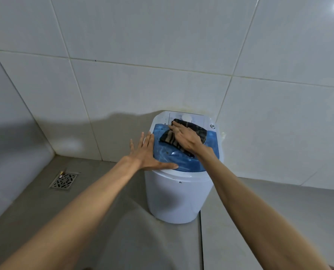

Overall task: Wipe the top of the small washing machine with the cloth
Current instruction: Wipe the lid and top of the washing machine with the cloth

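Right hand: the right hand [183,137] lies flat, palm down, on the cloth [198,131], its fingers spread a little and reaching toward the back of the lid; it presses on the cloth and does not close around it.
Left hand: the left hand [149,152] rests open on the left edge of the washing machine top, fingers straight and fanned apart, thumb stretched along the front rim of the lid; it grips nothing.
Cloth: dark with paler stripes, folded into a thick pad, lying on the rear half of the lid with its far end touching the white control panel [187,117].
Blue lid: the translucent blue lid [174,156] is shut and shows pale streaks and a bright glint near its middle.
Washing machine: the small washing machine [176,197] is a white round tub standing on the grey floor [107,221], close against the tiled wall [142,55] behind it.
Control panel: a round white knob sits on it, just beyond the cloth.
Floor drain: a square metal floor drain [63,180] lies well apart to the left, near the corner of the walls.
Forearms: both are bare and reach in from the lower edge of the view.
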Demonstrator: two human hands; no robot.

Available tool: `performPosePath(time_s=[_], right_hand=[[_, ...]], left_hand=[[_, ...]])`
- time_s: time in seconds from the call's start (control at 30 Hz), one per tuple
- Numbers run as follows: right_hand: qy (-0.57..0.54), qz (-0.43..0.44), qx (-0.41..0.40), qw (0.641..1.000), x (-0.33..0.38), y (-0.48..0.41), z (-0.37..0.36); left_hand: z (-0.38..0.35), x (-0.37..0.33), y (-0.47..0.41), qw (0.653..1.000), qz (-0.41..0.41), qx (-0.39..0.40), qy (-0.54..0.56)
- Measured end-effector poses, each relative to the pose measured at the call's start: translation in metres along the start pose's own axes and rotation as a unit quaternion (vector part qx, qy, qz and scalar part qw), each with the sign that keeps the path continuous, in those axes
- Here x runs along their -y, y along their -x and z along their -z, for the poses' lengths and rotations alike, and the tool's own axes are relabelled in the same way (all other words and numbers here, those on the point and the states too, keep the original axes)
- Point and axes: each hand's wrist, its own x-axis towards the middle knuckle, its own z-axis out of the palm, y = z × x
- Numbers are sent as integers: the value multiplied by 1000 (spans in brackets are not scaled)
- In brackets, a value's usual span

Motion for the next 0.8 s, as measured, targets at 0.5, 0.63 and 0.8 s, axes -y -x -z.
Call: performPosePath(time_s=[0.5, 0.63, 0.8], right_hand=[[34, -96, -9, 995, -78, 56, 43], [48, -91, 42, 994, -81, 57, 38], [87, -110, 67, 988, -81, 57, 44]], left_hand=[[28, -94, -32, 974, -184, -114, -71], [0, -87, -54, 986, -127, -81, -78], [6, -68, -76, 997, 15, -69, -36]])
